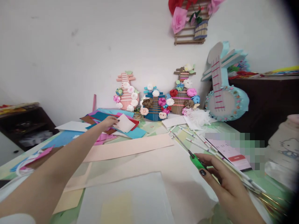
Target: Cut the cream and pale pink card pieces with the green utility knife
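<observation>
Counter (151, 128) space nearest the person carries a large pale sheet (182, 177), perhaps for easy reach. Farther back sits a coloured paper heap (137, 133), likely to free room, with a peach strip (130, 147) before it. The right hand (224, 179) has its fingers wrapped around green-handled scissors (196, 162), tip pointing away, probably for safety. The left hand's (109, 122) fingers pinch a small whitish square (126, 123) at its left edge, over the heap, leaving most of it uncovered.

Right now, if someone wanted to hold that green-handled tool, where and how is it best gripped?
I'd grip the green handle from the near right, as the right hand does: thumb on one side, fingers on the other. The handle looks thicker and lies nearer, while the slim metal end points away, so fingers should probably avoid that.
</observation>
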`<state>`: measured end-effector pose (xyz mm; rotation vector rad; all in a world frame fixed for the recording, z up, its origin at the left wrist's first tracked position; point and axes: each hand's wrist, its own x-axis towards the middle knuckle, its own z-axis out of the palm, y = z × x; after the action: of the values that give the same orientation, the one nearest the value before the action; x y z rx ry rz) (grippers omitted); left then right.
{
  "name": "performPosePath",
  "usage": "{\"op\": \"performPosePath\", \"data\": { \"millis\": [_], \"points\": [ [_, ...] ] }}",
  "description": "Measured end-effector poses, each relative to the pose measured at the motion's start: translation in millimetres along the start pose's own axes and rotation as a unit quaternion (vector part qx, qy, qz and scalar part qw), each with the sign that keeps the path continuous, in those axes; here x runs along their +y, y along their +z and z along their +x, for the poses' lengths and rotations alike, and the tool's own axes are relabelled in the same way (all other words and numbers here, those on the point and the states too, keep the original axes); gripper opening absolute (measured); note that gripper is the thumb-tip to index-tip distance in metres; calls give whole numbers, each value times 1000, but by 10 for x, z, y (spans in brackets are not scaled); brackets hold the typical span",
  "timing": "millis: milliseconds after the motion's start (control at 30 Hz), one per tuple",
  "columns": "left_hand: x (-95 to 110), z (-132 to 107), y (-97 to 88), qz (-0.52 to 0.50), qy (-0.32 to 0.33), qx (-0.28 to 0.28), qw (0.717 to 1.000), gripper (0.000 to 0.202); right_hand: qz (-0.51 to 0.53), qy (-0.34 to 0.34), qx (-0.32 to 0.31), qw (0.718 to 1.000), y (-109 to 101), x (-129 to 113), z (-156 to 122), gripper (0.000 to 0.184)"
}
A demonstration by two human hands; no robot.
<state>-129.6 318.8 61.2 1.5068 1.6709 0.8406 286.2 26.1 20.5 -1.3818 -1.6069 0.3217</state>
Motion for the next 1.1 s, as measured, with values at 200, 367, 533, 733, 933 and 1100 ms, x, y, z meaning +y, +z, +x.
{"op": "performPosePath", "data": {
  "millis": [200,367,533,733,933,1100],
  "points": [
    [56,-133,61,-101,5,-129,986,32,-13,-9,-8,1000,12,118,1,33],
    [198,-399,173,-192,53,-191,961,25,-9,17,-12,1000,35,223,-44,36],
    [39,-687,262,-189,18,-225,956,24,-3,46,-16,999,15,327,-72,40],
    [-318,-756,152,-80,-77,-212,971,19,-8,45,-15,999,25,311,-76,40],
    [-405,-463,40,35,-94,-71,992,32,-5,31,-5,999,33,282,-58,40],
    [-308,-220,65,82,-36,44,995,35,11,36,8,999,23,298,-45,41]
  ]
}}
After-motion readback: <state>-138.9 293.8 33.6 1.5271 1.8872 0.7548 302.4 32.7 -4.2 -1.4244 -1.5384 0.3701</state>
